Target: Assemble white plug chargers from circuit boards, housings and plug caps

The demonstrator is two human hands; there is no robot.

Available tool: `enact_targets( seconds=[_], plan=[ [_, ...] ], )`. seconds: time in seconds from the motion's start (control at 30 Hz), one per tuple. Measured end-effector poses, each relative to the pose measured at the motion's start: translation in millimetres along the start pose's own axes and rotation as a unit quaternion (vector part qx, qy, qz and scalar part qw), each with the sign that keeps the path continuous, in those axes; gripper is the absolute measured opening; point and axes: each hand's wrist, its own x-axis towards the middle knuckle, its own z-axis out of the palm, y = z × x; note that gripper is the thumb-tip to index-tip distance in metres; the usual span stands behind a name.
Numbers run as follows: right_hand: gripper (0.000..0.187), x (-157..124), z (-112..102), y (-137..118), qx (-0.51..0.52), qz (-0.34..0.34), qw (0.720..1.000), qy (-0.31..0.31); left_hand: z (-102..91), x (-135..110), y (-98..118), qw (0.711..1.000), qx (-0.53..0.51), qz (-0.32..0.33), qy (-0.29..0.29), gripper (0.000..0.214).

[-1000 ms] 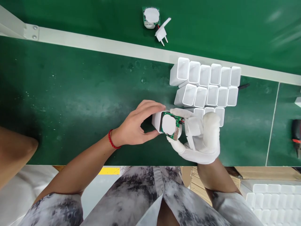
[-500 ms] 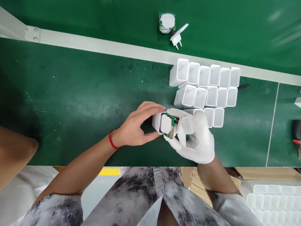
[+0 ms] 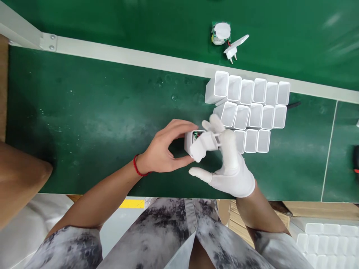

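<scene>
My bare left hand (image 3: 164, 149), with a red cord at the wrist, grips a white plastic casing (image 3: 190, 141) that rests on the green mat. My right hand (image 3: 228, 164), in a white glove, presses a white plug cover (image 3: 204, 145) onto the casing's open end. A sliver of green circuit board (image 3: 198, 133) shows inside the casing. The gloved thumb sticks out toward me, free of the parts.
Several empty white casings (image 3: 249, 102) stand in three rows right behind my right hand. Beyond a white rail (image 3: 134, 58), another circuit board and plug (image 3: 226, 39) lie on the green belt. A tray of white parts (image 3: 328, 239) sits at the lower right.
The circuit board has gone down into the casing and the plug cover now sits over its opening. The board and plug on the far belt have drifted to the right.
</scene>
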Motion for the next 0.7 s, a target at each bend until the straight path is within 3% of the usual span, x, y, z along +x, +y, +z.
enact_targets(
  seconds=[0.1, 0.17, 0.3, 0.43, 0.5, 0.57, 0.7],
  plan=[
    [0.104, -5, 3, -5, 0.052, 0.04, 0.994, 0.085, -0.2, -2, -2, 0.996, -0.054, -0.038, 0.058, 0.056],
    [0.095, -7, 7, -8, 0.062, 0.065, 0.99, 0.109, 0.2, -2, -2, 0.994, -0.071, -0.031, 0.076, 0.059],
    [0.078, -6, 18, -13, 0.089, 0.161, 0.982, 0.051, 5.3, -2, -1, 0.995, -0.057, 0.021, 0.078, 0.059],
    [0.082, -1, 27, -15, 0.27, 0.295, 0.917, 0.014, 9.1, -3, 1, 0.994, -0.044, 0.065, 0.08, 0.059],
    [0.083, 2, 28, -15, 0.337, 0.317, 0.886, 0.019, 4.9, -3, 2, 0.996, -0.037, 0.059, 0.054, 0.067],
    [0.078, 5, 27, -14, 0.393, 0.317, 0.862, 0.029, -3.2, -1, 4, 0.998, -0.052, 0.03, -0.01, 0.072],
    [0.068, 11, 22, -13, 0.487, 0.298, 0.821, 0.02, -18.2, 3, 9, 0.978, -0.155, -0.092, -0.104, 0.051]
  ],
)
